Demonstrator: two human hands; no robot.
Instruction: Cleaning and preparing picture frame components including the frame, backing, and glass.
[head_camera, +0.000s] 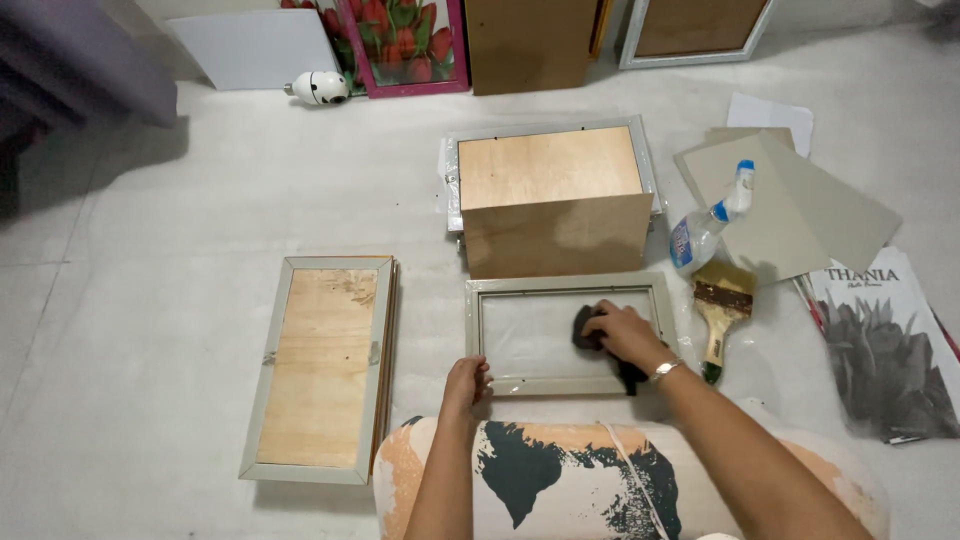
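pressing under the closed right hand (625, 335), a dark cloth (590, 328) on the frame's glass (530, 335) (left hand (466, 383) gripping its edge)

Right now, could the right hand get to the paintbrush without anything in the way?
Probably yes. The right hand presses a dark cloth on the glass of the grey frame, and the paintbrush lies on the floor just beyond that frame's right edge, with nothing between them.

Pale grey floor (200, 200), evenly lit; framed pictures (405, 45) and white board (250, 48) leaning along far edge.
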